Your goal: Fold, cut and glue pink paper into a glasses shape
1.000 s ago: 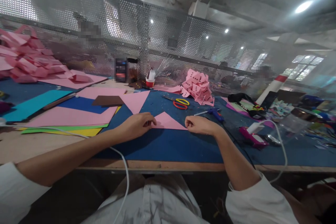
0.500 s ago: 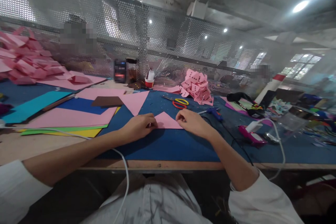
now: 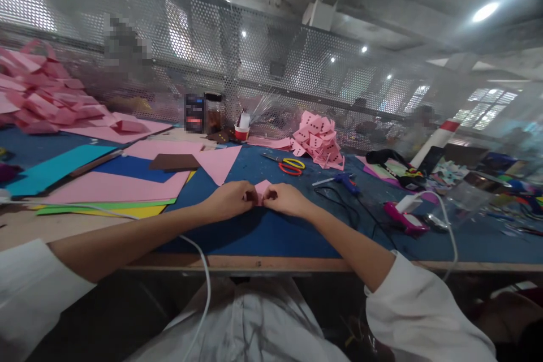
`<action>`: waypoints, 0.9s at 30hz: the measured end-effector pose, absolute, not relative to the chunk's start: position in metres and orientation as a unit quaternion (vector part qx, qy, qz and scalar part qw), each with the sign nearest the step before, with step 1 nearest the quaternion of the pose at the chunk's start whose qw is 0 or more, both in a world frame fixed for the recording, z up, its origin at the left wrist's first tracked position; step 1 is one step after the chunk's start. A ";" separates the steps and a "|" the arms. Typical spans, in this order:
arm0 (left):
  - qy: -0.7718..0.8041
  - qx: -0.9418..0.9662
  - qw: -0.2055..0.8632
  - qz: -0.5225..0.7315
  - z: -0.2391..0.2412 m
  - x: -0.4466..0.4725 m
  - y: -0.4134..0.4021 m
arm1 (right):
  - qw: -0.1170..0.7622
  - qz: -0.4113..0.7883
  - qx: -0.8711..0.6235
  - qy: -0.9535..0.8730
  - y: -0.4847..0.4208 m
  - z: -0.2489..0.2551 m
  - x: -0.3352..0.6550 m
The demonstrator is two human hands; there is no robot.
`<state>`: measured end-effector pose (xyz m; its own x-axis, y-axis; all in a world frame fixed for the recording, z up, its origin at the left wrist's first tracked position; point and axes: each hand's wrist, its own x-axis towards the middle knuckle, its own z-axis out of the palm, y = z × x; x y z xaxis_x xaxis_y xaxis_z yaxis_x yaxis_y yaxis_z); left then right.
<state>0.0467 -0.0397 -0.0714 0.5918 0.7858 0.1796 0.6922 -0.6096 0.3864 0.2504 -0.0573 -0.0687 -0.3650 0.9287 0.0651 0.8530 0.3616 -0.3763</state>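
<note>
A small pink paper piece [image 3: 262,186] lies on the blue mat between my hands, mostly covered by my fingers. My left hand [image 3: 235,199] pinches its left side, fingers curled. From the other side my right hand [image 3: 286,199] pinches it too, the two sets of fingertips almost meeting. Only the paper's top point and a narrow strip show. Just beyond my left hand lies a larger pink paper triangle [image 3: 220,163]. Scissors with red and yellow handles [image 3: 292,166] rest behind my right hand, and a blue glue gun [image 3: 348,183] is to its right.
Coloured sheets with a brown piece [image 3: 173,162] on top are stacked at left. A pink paper heap [image 3: 46,93] stands far left, a dotted pink pile [image 3: 318,138] at the back. A white cable [image 3: 207,277] hangs over the table edge [image 3: 258,263]. A magenta device [image 3: 405,219] sits right.
My right hand has moved left towards my left hand, bringing the paper's right side inward. Much less of the pink paper shows between them. My left hand has shifted slightly right.
</note>
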 end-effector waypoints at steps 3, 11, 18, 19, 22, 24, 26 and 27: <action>0.452 0.868 0.150 0.141 -0.069 0.055 -0.037 | 0.120 0.136 -0.557 -0.811 -0.055 -0.067 0.248; 0.477 0.856 0.164 0.113 -0.066 0.064 -0.030 | 0.105 0.140 -0.563 -0.808 -0.055 -0.066 0.245; 0.479 0.857 0.160 0.105 -0.065 0.066 -0.031 | 0.105 0.141 -0.569 -0.804 -0.057 -0.067 0.244; 0.479 0.857 0.159 0.105 -0.065 0.067 -0.031 | 0.103 0.141 -0.570 -0.803 -0.057 -0.067 0.243; 0.479 0.857 0.156 0.106 -0.066 0.067 -0.030 | 0.101 0.141 -0.571 -0.802 -0.057 -0.067 0.243; 0.476 0.858 0.157 0.108 -0.067 0.067 -0.029 | 0.101 0.142 -0.574 -0.800 -0.057 -0.068 0.243; 0.473 0.860 0.161 0.107 -0.067 0.067 -0.029 | 0.102 0.141 -0.575 -0.800 -0.057 -0.068 0.244; 0.472 0.860 0.164 0.106 -0.067 0.066 -0.028 | 0.103 0.139 -0.574 -0.800 -0.058 -0.068 0.244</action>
